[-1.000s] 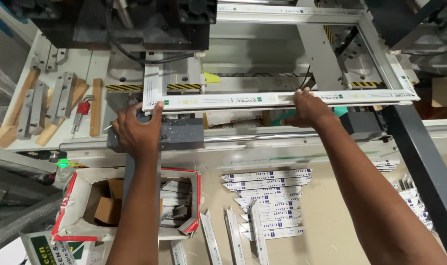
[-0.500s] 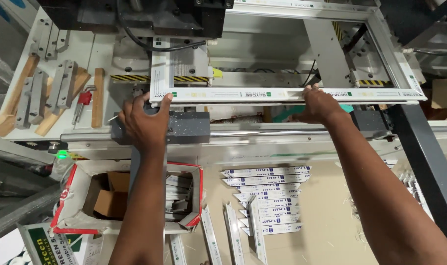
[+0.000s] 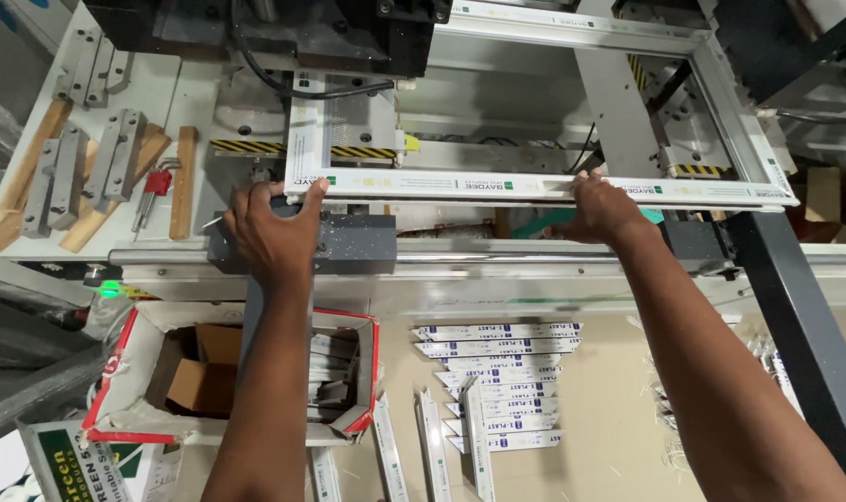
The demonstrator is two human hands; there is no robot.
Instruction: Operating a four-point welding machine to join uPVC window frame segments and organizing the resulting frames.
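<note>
While both of your hands were on the white rectangular plastic window frame (image 3: 544, 186), it lay flat on the grey machine bed, its near rail running left to right and its left corner tucked under the black machine head (image 3: 256, 28). Your left hand (image 3: 272, 228) gripped the near-left corner, thumb on top of the rail, fingers curled over the edge, just above the dark grey metal block (image 3: 349, 244). Your right hand (image 3: 601, 206) grasped the same rail further right, fingers wrapped over its top face. Neither hand was released.

Note on doing this step well, as a judgement only: you wanted even pressure from both hands so the rail stayed square against the yellow-and-black striped stop (image 3: 367, 151), and fingertips kept on the near side of the rail, away from the head. The left corner looked seated; whether it touched the stop could not be told.

Around it: grey metal brackets and wooden strips (image 3: 88, 177) lay on the white counter (image 3: 204, 98) at left, with a red-handled hex key (image 3: 153, 191) between them. Below, on the floor, an open red-edged cardboard box (image 3: 228, 381) held short offcuts, and white profile lengths (image 3: 497, 372) lay in a loose stack beside it.
</note>
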